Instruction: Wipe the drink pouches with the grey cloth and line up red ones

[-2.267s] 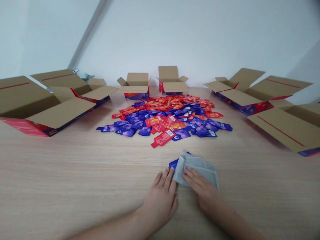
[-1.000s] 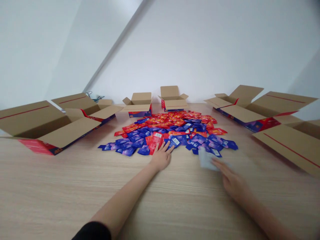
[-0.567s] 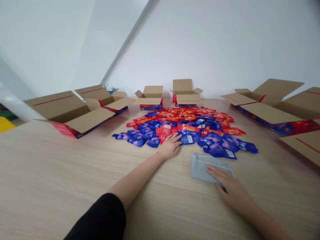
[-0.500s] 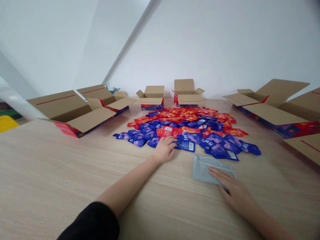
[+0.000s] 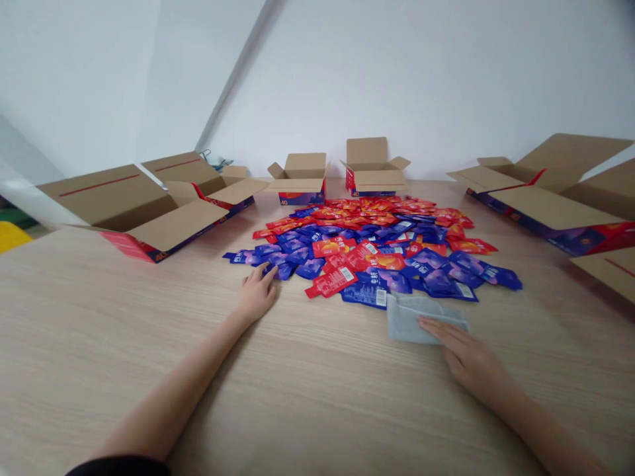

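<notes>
My left hand (image 5: 258, 294) rests at the near left edge of a wide heap of blue and red foil sachets (image 5: 387, 228), fingers apart. Its fingertips touch a blue sachet (image 5: 284, 272). My right hand (image 5: 469, 350) holds a folded grey cloth (image 5: 411, 320) against the table, fingers stretched over its right part and thumb low at its near side. The cloth's far left corner meets a blue sachet (image 5: 362, 295) with a white barcode label. Left of that one, a red sachet (image 5: 330, 283) lies slanted at the front of the heap.
Open cardboard boxes ring the heap on the wooden table (image 5: 307, 396): a large box (image 5: 178, 228) on the left, two smaller boxes (image 5: 301, 197) (image 5: 374, 178) at the back, and several on the right, one box (image 5: 555, 215) with raised flaps. A white wall (image 5: 446, 79) stands behind.
My left hand has moved left from the middle front of the heap to its left edge. Red sachets have shifted nearer at the front. The right hand stays on the cloth; the view has tilted slightly.
</notes>
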Demonstrator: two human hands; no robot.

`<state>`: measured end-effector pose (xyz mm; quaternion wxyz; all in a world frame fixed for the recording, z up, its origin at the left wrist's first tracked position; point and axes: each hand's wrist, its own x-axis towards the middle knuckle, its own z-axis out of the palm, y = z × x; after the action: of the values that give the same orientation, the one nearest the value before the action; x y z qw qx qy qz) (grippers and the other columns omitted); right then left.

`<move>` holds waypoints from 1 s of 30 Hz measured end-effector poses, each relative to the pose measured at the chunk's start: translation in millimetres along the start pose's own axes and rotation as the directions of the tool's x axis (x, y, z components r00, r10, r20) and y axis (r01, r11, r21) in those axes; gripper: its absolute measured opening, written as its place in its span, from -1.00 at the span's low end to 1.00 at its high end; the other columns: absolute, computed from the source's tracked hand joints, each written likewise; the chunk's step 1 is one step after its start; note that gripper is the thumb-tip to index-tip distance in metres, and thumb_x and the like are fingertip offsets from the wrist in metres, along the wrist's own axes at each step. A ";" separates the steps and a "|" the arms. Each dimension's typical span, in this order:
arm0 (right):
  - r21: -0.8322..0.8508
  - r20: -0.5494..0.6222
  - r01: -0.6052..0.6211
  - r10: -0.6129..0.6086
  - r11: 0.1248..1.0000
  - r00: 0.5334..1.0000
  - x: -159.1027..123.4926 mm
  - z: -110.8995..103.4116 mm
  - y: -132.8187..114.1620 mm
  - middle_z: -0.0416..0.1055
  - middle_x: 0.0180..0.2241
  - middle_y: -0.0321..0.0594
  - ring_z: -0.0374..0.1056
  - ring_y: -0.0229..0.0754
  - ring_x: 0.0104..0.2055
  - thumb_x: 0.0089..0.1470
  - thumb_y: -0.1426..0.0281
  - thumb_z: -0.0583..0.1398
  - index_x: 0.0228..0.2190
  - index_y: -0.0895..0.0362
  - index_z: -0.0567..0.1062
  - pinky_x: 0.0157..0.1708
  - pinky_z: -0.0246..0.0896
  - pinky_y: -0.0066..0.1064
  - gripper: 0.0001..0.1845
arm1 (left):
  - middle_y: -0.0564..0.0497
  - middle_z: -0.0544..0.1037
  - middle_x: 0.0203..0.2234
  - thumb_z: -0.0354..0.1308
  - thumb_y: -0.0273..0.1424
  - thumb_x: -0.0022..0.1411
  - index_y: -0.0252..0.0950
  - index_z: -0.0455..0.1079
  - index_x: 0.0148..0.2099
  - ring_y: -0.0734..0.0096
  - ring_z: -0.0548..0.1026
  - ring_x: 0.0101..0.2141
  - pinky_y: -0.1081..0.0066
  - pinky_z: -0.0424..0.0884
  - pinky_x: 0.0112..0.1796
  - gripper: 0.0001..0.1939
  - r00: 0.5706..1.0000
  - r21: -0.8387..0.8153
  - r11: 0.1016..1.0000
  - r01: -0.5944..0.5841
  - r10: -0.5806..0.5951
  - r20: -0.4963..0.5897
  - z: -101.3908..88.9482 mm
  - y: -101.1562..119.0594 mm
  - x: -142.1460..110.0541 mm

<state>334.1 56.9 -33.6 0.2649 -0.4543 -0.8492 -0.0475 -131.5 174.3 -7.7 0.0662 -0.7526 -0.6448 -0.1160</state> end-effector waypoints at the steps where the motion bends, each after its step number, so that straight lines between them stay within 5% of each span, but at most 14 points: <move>1: 0.004 0.003 0.026 -0.026 1.000 1.000 -0.5 0.1 -5.3 0.48 0.01 -0.17 0.39 -0.20 0.05 0.01 0.64 -0.03 0.04 0.11 0.45 0.04 0.34 -0.33 -0.41 | -0.17 0.24 0.19 -0.11 -0.36 0.32 -0.22 0.21 0.26 0.12 0.30 0.12 0.16 0.26 0.05 -0.51 1.000 0.002 1.000 -0.002 0.002 -0.001 -0.2 1.8 -0.3; 9: -0.006 0.217 0.107 -0.104 0.994 0.971 31.0 11.9 -61.8 0.29 0.18 -0.22 0.23 -0.11 0.19 -0.15 0.73 -0.04 0.09 0.04 0.42 0.10 0.24 -0.13 -0.22 | -0.20 0.26 0.11 -0.01 -0.16 0.29 -0.14 0.32 0.16 -0.04 0.32 0.06 -0.05 0.23 -0.01 -0.56 1.000 0.028 1.000 0.005 -0.005 -0.023 -13.7 6.7 15.5; 13: 0.084 0.218 0.088 -0.104 0.993 0.970 33.4 0.3 -67.4 0.37 0.13 -0.26 0.31 -0.18 0.13 -0.18 0.74 -0.04 0.07 0.00 0.43 0.06 0.30 -0.28 -0.20 | -0.19 0.27 0.08 -0.02 -0.22 0.29 -0.18 0.32 0.14 0.02 0.33 0.03 -0.03 0.19 0.03 -0.58 0.998 0.025 0.999 -0.041 0.042 -0.051 -32.7 29.1 6.4; 16: 0.129 0.180 0.130 -0.152 0.983 0.972 16.5 -7.8 -72.6 0.39 0.11 -0.27 0.29 -0.18 0.15 -0.11 0.72 -0.01 0.03 0.00 0.46 0.08 0.28 -0.33 -0.29 | -0.17 0.21 0.17 -0.03 -0.12 0.32 -0.15 0.17 0.27 0.07 0.22 0.15 0.07 0.17 0.08 -0.47 0.958 -0.084 0.955 -0.285 0.282 -0.043 -37.7 64.1 -8.7; 19: 0.143 0.195 0.194 -0.220 0.970 0.956 2.6 -7.7 -80.5 0.36 0.13 -0.28 0.22 -0.15 0.21 -0.12 0.72 0.01 0.03 0.01 0.45 0.14 0.23 -0.28 -0.29 | -0.13 0.01 0.32 0.05 0.03 0.24 -0.05 0.01 0.35 -0.05 0.00 0.28 -0.06 -0.01 0.17 -0.29 0.834 -0.165 0.824 -0.543 0.552 0.013 -23.8 104.4 -12.3; 21: 0.157 0.230 0.186 -0.218 0.970 0.948 0.6 -5.5 -84.4 0.33 0.15 -0.27 0.19 -0.15 0.22 -0.15 0.73 0.00 0.04 0.03 0.44 0.15 0.22 -0.25 -0.27 | -0.10 -0.07 0.35 0.07 0.02 0.24 -0.01 -0.01 0.36 -0.08 -0.06 0.30 -0.12 -0.09 0.18 -0.28 0.781 -0.190 0.772 -0.607 0.623 0.037 -7.4 125.5 0.1; 25: 0.225 0.280 0.092 -0.155 0.970 0.947 7.3 -2.3 -85.6 0.33 0.15 -0.25 0.18 -0.17 0.23 -0.23 0.73 -0.01 0.04 0.05 0.44 0.19 0.16 -0.24 -0.22 | -0.02 0.00 0.34 0.06 -0.03 0.28 0.04 0.07 0.33 0.00 -0.06 0.31 -0.14 -0.17 0.19 -0.38 0.799 -0.197 0.785 -0.587 0.602 0.017 21.9 144.5 58.0; 30: 0.309 0.261 0.086 -0.171 0.947 0.950 13.9 -3.9 -80.6 0.33 0.15 -0.22 0.17 -0.18 0.23 -0.27 0.70 0.00 0.05 0.07 0.43 0.21 0.11 -0.25 -0.20 | 0.03 0.00 0.35 0.08 -0.06 0.28 0.03 0.15 0.30 0.03 -0.11 0.32 -0.11 -0.26 0.21 -0.43 0.818 -0.187 0.800 -0.569 0.574 -0.034 36.5 149.5 127.4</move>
<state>265.2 19.0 -10.4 0.2009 -0.3550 -0.9041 0.1276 37.2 281.2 -2.3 0.0185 -0.9160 -0.3748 -0.1423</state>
